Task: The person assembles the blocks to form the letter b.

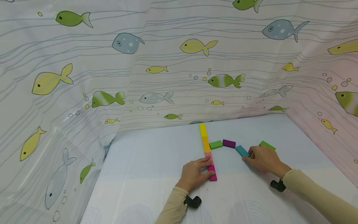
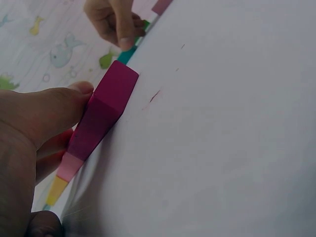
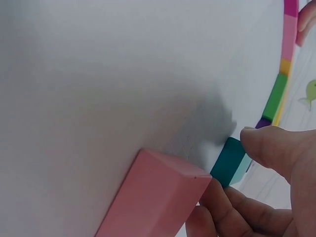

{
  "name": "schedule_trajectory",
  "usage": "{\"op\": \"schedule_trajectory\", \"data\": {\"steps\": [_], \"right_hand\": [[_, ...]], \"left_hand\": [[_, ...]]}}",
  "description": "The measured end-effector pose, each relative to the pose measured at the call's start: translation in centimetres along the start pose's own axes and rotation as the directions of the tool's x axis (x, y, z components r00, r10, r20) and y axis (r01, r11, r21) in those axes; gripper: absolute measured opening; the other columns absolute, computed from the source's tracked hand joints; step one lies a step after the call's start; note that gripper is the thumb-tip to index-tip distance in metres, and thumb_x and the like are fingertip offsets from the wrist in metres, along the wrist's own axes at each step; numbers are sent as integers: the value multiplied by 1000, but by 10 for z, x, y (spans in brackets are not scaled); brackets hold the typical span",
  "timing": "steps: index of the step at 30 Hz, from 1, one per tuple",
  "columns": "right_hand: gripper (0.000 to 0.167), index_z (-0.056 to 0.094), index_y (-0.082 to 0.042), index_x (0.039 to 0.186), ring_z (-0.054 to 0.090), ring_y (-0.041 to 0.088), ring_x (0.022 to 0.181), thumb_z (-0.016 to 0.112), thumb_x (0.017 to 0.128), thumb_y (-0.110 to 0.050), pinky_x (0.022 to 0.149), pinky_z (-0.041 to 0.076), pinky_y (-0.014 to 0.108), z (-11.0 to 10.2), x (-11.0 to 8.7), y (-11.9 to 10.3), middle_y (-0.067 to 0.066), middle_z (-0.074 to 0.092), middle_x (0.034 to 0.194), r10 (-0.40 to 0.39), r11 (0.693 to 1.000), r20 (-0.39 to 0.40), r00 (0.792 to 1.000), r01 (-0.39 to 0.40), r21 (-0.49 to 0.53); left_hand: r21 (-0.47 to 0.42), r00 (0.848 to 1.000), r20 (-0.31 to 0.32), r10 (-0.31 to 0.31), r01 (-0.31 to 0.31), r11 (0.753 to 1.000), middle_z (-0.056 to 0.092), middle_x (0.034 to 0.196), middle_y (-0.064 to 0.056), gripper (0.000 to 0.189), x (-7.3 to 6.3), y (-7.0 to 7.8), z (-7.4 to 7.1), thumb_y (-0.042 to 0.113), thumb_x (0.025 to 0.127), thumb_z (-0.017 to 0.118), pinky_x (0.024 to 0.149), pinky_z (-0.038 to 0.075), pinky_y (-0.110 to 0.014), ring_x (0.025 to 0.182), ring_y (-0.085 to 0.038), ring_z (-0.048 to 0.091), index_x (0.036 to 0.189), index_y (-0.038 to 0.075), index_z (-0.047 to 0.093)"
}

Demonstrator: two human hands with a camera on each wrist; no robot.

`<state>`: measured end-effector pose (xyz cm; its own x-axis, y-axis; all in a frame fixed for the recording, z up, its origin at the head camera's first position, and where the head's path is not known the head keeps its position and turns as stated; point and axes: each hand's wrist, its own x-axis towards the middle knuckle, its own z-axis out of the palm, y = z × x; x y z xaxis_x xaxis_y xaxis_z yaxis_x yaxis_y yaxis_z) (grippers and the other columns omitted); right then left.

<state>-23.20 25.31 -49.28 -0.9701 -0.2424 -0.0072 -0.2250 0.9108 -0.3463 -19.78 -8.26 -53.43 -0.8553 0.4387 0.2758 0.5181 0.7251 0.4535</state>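
In the head view a straight row of blocks runs away from me: a yellow block point(image 1: 203, 130), an orange block point(image 1: 206, 144), a pink block point(image 1: 208, 157) and a magenta block point(image 1: 212, 173) at the near end. My left hand point(image 1: 194, 173) rests along this row, fingers on the pink block and thumb against the magenta one. From the row's right side curve a green block point(image 1: 216, 145), a purple block point(image 1: 229, 143) and a teal block point(image 1: 242, 151). My right hand point(image 1: 263, 158) pinches the teal block's right end between thumb and fingers.
Another green block point(image 1: 267, 145) lies just beyond my right hand. A second pink block point(image 3: 155, 197) is close beneath that hand in the right wrist view, mostly hidden in the head view. Behind the white table point(image 1: 145, 155) hangs a fish-patterned curtain point(image 1: 156, 84).
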Motion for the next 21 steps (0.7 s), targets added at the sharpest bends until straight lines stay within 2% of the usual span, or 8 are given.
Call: {"op": "schedule_trajectory", "data": {"steps": [10,21], "right_hand": [[39,76,-2,99,60,8,65,82,90,-39,54,48,29,-1,-1,0,0,77,82,-9,1000,14,1000,9,-1],[38,77,-2,103,56,7,53,82,90,-37,50,46,29,0,-3,-3,1,77,82,2,1000,28,1000,-3,23]], "left_hand": [[19,1000,-8,12,-12,1000,67,144,15,46,-1,-2,3,47,94,79,89,60,-30,126,-17,71,135,26,75],[2,1000,-6,12,-12,1000,68,144,14,47,-1,-2,2,46,94,79,92,61,-31,127,-16,71,136,25,74]]}}
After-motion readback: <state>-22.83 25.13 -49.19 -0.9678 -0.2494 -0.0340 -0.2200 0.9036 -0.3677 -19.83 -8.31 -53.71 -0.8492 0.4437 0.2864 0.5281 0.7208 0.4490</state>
